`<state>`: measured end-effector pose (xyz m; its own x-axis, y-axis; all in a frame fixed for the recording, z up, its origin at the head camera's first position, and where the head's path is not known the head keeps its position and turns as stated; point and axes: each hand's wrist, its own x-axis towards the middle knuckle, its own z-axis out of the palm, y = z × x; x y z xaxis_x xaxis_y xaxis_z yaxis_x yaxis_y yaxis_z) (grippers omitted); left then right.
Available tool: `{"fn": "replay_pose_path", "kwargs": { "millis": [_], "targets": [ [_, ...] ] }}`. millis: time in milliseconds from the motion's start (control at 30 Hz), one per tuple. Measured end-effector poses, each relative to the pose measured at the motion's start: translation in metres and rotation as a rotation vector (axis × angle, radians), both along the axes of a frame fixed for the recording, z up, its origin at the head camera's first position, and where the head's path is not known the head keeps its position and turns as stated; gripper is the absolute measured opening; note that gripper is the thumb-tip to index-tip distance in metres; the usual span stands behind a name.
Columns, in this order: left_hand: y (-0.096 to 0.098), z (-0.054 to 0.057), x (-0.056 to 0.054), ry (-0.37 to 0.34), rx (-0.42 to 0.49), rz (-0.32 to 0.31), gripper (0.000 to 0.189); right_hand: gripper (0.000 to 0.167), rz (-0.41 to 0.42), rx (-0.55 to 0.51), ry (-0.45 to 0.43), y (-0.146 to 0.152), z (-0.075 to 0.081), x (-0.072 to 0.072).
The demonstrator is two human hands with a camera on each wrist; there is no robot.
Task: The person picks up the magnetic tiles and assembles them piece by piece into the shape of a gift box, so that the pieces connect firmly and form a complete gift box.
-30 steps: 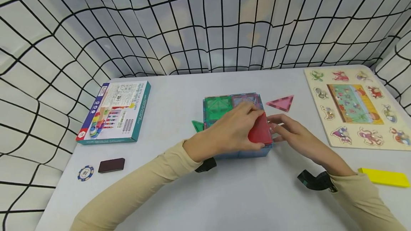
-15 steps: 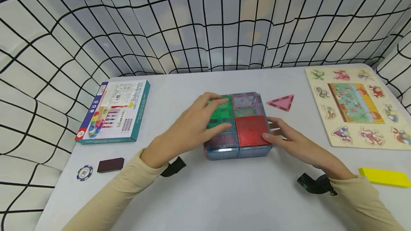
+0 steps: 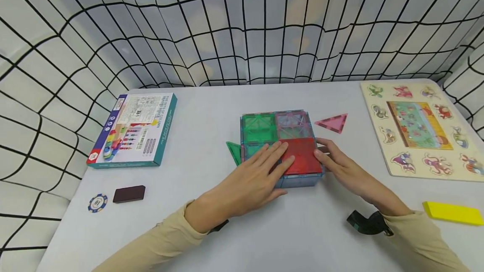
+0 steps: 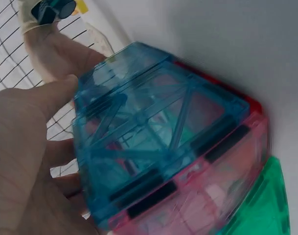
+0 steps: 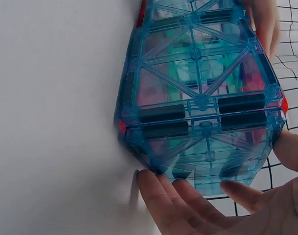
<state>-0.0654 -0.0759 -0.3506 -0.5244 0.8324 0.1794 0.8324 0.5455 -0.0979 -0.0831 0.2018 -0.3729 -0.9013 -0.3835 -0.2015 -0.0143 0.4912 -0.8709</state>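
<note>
A box built of see-through magnetic tiles (image 3: 302,181) stands mid-table. Its top shows a green tile (image 3: 260,126), a pale purple tile (image 3: 293,123) and a red tile (image 3: 302,158); the front-left part is mostly covered. My left hand (image 3: 245,184) rests on that part, fingers extended to the red tile's edge, thumb by the front wall. Along the right wall, my right hand (image 3: 349,175) touches the box with relaxed fingers, thumb at the red tile's edge. In the right wrist view, its fingertips (image 5: 153,188) lie against the blue side wall (image 5: 207,152).
A green triangle tile (image 3: 233,152) lies left of the box, a pink triangle tile (image 3: 333,124) right. A boxed toy (image 3: 140,131), a dark block (image 3: 129,194) and a poker chip (image 3: 98,203) are leftward; a wooden puzzle board (image 3: 382,139) and a yellow block (image 3: 453,213) rightward. Black netting surrounds the table.
My left hand set the red tile flat at the top's front right and let go, drew back left, then came down on the front-left part. The right hand stayed at the right wall.
</note>
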Motion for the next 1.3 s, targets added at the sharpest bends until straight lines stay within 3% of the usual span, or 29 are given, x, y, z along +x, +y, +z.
{"fn": "replay_pose_path", "kwargs": {
  "millis": [300, 367, 467, 567, 667, 767, 867, 967, 1067, 1200, 1300],
  "targets": [
    [0.003, -0.011, -0.005, 0.042, 0.036, 0.047, 0.059, 0.061, -0.03, 0.027, 0.062, -0.005, 0.001, -0.003],
    [0.002, -0.009, -0.007, -0.006, 0.04, 0.064, 0.058, 0.061, -0.024, 0.044, 0.085, -0.005, 0.002, -0.003],
    [-0.003, 0.001, -0.017, -0.151, 0.097, 0.087, 0.06, 0.063, 0.013, 0.063, 0.114, -0.005, 0.004, -0.001],
    [-0.012, 0.018, -0.039, -0.34, 0.213, 0.141, 0.063, 0.071, 0.049, 0.068, 0.127, -0.002, 0.008, 0.003],
    [-0.021, 0.032, -0.071, -0.48, 0.29, 0.177, 0.06, 0.078, 0.069, 0.083, 0.2, 0.0, 0.01, 0.005],
    [-0.025, 0.038, -0.1, -0.558, 0.258, 0.168, 0.055, 0.08, 0.089, 0.148, 0.37, 0.0, 0.009, 0.006],
    [-0.024, 0.035, -0.115, -0.579, 0.151, 0.097, 0.052, 0.075, 0.134, 0.236, 0.567, -0.002, 0.007, 0.009],
    [-0.022, 0.029, -0.118, -0.57, 0.065, 0.025, 0.051, 0.07, 0.205, 0.3, 0.716, -0.003, 0.005, 0.011],
    [-0.022, 0.025, -0.116, -0.555, 0.031, -0.005, 0.053, 0.066, 0.262, 0.338, 0.807, -0.004, 0.002, 0.012],
    [-0.021, 0.025, -0.114, -0.535, 0.005, 0.0, 0.057, 0.068, 0.288, 0.337, 0.862, -0.003, 0.0, 0.01],
    [-0.021, 0.026, -0.114, -0.531, -0.011, 0.005, 0.059, 0.065, 0.289, 0.317, 0.856, -0.001, 0.002, 0.008]
  ]
}}
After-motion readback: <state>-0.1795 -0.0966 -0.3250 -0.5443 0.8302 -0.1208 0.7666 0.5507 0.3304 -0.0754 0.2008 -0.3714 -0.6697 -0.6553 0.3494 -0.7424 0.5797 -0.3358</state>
